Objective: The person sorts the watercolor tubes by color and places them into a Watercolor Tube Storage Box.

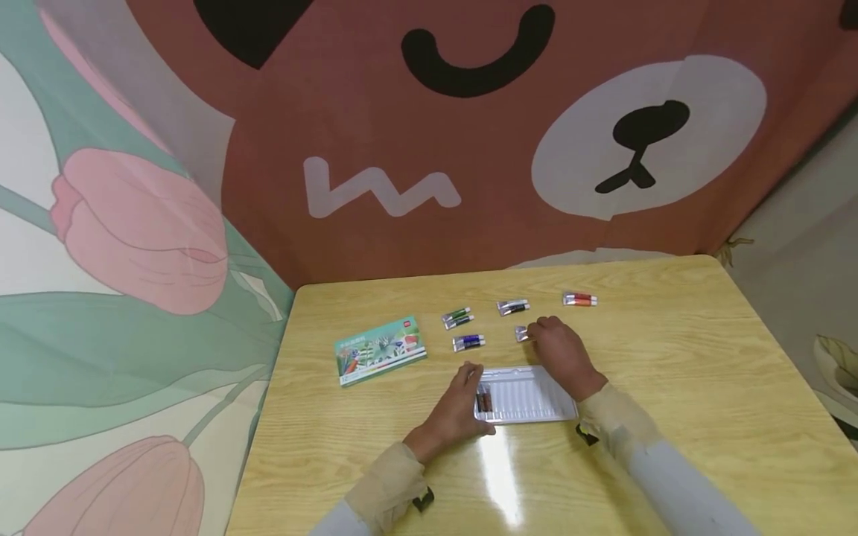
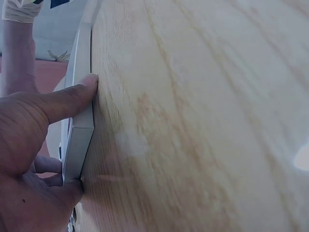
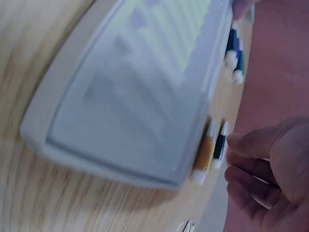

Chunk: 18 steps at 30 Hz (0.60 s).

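A white plastic tray (image 1: 529,418) with narrow slots lies on the table, dark brown paint tubes (image 1: 484,402) in its left end. My left hand (image 1: 454,406) holds the tray's left end, thumb along the near edge; the left wrist view shows the thumb (image 2: 72,100) against its side wall. Beyond the tray, my right hand (image 1: 566,356) reaches over paint tubes (image 1: 521,334), covering their cap ends. In the right wrist view, an ochre tube (image 3: 205,153) and a black tube (image 3: 220,146) lie near the right hand's (image 3: 270,169) loosely bent fingers, which appear to hold nothing.
Green tubes (image 1: 458,318), blue tubes (image 1: 468,342), a white and black pair (image 1: 513,307) and red and orange tubes (image 1: 579,299) lie farther back. A teal illustrated paint box (image 1: 380,351) rests at the left. Printed cloth (image 1: 402,246) hangs behind the wooden table (image 1: 697,402).
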Each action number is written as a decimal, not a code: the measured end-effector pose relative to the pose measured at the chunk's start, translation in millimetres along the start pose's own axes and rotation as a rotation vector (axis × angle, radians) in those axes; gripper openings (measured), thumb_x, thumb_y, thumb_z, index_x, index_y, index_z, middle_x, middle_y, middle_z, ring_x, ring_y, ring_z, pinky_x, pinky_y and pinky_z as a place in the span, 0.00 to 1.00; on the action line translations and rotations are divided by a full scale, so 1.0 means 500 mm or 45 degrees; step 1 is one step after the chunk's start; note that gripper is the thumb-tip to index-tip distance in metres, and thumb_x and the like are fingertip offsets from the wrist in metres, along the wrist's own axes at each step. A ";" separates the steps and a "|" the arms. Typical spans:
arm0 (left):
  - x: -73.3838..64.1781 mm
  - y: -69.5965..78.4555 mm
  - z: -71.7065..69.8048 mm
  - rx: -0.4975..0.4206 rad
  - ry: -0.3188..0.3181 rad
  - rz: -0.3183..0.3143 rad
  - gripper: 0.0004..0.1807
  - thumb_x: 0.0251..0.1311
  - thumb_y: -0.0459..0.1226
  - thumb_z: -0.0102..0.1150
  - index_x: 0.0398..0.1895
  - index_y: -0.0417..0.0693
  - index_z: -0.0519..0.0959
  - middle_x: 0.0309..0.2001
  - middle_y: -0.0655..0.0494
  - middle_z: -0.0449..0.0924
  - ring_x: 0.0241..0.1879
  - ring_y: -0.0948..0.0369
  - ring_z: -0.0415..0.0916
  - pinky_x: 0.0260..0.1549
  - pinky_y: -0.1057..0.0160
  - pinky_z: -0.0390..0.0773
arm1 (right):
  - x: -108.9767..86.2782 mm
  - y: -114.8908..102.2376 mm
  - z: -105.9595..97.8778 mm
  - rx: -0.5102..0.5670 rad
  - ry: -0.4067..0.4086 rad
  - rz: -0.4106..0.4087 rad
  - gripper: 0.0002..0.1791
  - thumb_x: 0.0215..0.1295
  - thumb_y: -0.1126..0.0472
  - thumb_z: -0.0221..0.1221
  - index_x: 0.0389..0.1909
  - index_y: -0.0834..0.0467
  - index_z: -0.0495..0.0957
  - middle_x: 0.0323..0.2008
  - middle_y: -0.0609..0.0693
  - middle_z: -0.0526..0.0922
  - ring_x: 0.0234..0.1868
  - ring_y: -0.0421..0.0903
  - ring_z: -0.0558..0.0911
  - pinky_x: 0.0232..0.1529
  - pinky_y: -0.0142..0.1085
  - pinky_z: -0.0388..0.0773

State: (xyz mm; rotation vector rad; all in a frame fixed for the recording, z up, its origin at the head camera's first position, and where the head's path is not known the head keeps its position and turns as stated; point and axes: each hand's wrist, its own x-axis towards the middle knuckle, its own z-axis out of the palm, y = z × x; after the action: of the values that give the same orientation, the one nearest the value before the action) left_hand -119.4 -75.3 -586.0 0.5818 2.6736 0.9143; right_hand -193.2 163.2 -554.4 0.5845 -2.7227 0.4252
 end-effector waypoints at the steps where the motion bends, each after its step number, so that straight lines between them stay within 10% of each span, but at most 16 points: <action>1: 0.000 0.000 0.000 -0.002 0.004 0.002 0.65 0.40 0.42 0.85 0.80 0.37 0.54 0.77 0.44 0.57 0.78 0.46 0.57 0.71 0.55 0.71 | 0.002 0.006 0.003 -0.005 -0.026 0.002 0.07 0.56 0.78 0.62 0.31 0.64 0.83 0.28 0.55 0.79 0.33 0.54 0.79 0.30 0.45 0.81; 18: 0.003 0.002 -0.001 0.019 -0.008 -0.023 0.65 0.40 0.43 0.86 0.80 0.38 0.55 0.77 0.46 0.57 0.78 0.47 0.58 0.72 0.56 0.70 | 0.013 0.036 0.033 -0.070 -0.152 -0.064 0.10 0.55 0.80 0.61 0.33 0.64 0.83 0.33 0.56 0.79 0.35 0.54 0.78 0.35 0.45 0.83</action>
State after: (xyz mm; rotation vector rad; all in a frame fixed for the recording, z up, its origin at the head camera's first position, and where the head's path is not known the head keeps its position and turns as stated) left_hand -120.5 -74.0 -585.1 0.5614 2.6782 0.8867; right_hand -210.8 170.6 -570.9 0.6820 -2.8156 0.3108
